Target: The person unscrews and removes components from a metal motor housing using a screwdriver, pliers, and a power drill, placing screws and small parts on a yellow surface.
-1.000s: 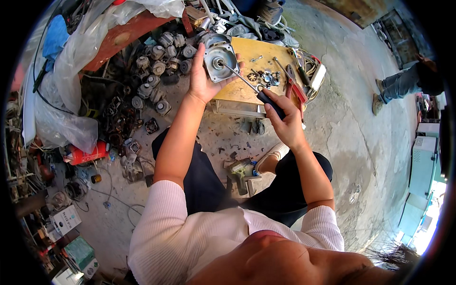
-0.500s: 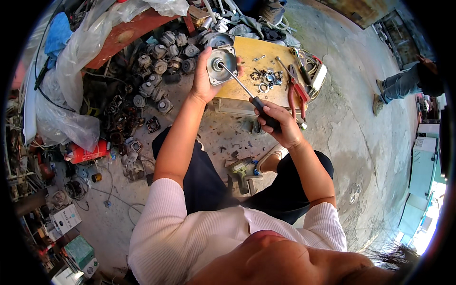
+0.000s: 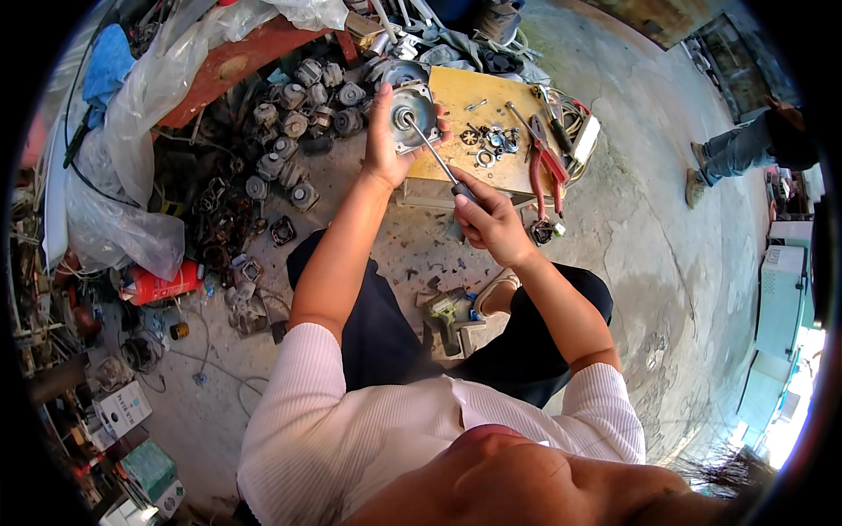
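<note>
My left hand (image 3: pixel 386 140) grips a round grey metal motor housing (image 3: pixel 413 109) and holds it up in front of a low yellow wooden board (image 3: pixel 513 162). My right hand (image 3: pixel 491 223) is closed around the dark handle of a screwdriver (image 3: pixel 436 154). Its thin shaft runs up and left, and the tip sits at the centre of the housing. Small metal rings, washers and screws (image 3: pixel 487 145) lie loose on the board. Red-handled pliers (image 3: pixel 548 162) rest beside them.
A heap of grey motor parts (image 3: pixel 289 131) covers the concrete floor at the left, under clear plastic sheeting (image 3: pixel 149 96). A red can (image 3: pixel 162 285) lies at the left. A green power tool (image 3: pixel 447 311) sits between my legs. Another person's legs (image 3: pixel 737 153) stand far right.
Both hands have shifted slightly with the housing and screwdriver; the right hand has drawn a little closer to the left. The grip on both is unchanged.
</note>
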{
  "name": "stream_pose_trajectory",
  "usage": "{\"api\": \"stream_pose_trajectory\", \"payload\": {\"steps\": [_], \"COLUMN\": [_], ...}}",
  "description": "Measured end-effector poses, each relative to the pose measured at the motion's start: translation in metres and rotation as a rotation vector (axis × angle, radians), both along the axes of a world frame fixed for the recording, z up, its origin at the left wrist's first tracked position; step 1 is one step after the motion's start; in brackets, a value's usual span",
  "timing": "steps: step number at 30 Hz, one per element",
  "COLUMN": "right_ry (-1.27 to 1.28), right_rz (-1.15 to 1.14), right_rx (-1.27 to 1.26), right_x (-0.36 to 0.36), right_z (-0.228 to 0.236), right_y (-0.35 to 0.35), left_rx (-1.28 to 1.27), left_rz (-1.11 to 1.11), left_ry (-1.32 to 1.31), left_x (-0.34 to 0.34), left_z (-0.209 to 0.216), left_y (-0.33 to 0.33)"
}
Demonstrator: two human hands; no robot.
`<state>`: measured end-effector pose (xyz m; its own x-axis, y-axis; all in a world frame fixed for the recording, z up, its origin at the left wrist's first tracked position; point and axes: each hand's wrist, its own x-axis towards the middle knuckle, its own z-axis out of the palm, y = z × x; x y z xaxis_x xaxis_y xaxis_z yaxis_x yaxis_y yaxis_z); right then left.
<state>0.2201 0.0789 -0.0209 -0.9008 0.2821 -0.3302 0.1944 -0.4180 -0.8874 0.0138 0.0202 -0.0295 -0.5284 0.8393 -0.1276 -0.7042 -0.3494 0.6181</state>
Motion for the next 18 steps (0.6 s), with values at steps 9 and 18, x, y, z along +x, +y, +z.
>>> {"api": "stream_pose_trajectory", "payload": {"steps": [9,18], "right_ry": [0.031,-0.052], "right_rz": [-0.138,-0.092], "right_rx": [0.818,1.006], "right_x": [-0.005,-0.013], "right_z": [-0.009,-0.003], "right_y": [-0.016,-0.023], "left_rx": [-0.005,-0.01], "left_rz": [0.059,0.083], "left_ry": [-0.046,-0.022], "left_x": [0.004,-0.005], "left_z": [-0.004,0.001], "left_y": [0.004,-0.003]}}
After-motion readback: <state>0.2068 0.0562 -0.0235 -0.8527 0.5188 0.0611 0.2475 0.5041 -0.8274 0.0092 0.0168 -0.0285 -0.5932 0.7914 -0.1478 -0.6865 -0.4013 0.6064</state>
